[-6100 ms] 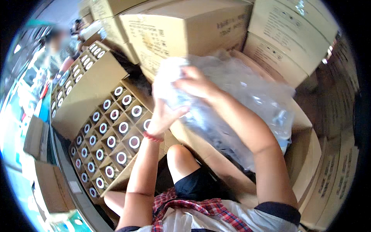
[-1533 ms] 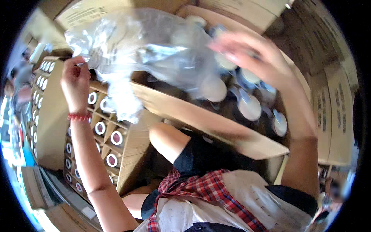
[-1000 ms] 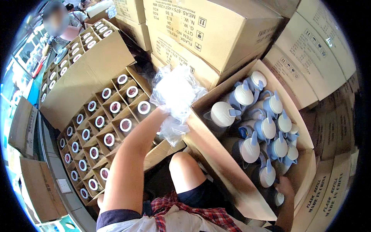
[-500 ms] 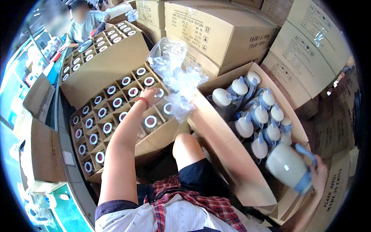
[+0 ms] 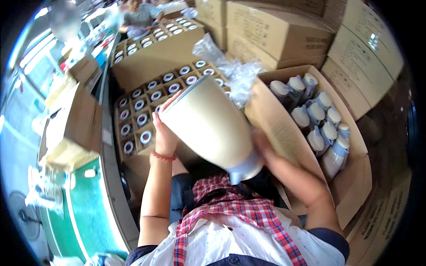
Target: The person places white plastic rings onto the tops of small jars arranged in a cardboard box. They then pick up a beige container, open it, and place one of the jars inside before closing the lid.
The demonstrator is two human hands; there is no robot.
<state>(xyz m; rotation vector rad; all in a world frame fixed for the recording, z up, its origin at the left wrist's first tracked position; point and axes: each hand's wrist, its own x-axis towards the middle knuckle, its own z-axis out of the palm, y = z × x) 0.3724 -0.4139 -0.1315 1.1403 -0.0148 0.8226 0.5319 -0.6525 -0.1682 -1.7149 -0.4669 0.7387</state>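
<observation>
A cream thermos jug (image 5: pixel 211 122) with a blue collar and spout is held in front of my body. It is tilted, its base toward the upper left and its spout end low and toward me. My left hand (image 5: pixel 165 133), with a red bead bracelet on the wrist, grips the base end. At the collar end, partly hidden behind the jug, my right hand (image 5: pixel 262 148) is closed on it and somewhat blurred. Several similar jugs with cream lids (image 5: pixel 316 113) stand in an open carton (image 5: pixel 284 128) on the right.
Left of centre, a divided carton (image 5: pixel 155 73) holds several round-topped flask refills (image 5: pixel 145 137); another stands behind it. Clear plastic bags (image 5: pixel 235 66) lie between cartons. Stacked closed cartons (image 5: pixel 275 33) rise behind. A green-topped bench (image 5: pixel 91 199) runs along the left. A person (image 5: pixel 140 17) is beyond.
My right hand has brought the jug from the right carton to the middle. My left hand has left the divided carton and taken hold of the jug's base. The view has shifted.
</observation>
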